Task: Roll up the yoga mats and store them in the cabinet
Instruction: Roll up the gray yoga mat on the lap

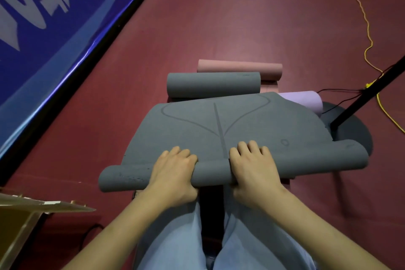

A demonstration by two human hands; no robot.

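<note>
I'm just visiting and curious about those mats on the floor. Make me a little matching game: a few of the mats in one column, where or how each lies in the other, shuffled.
Mats:
1. grey mat under the hands
2. rolled grey mat
3. pink mat
4. lilac mat

States:
A. farthest away, rolled
B. half rolled, being gripped
C. rolled, at the right beside the black stand
D. fully rolled, between the pink one and the open one

Pairs: 1-B, 2-D, 3-A, 4-C
</note>
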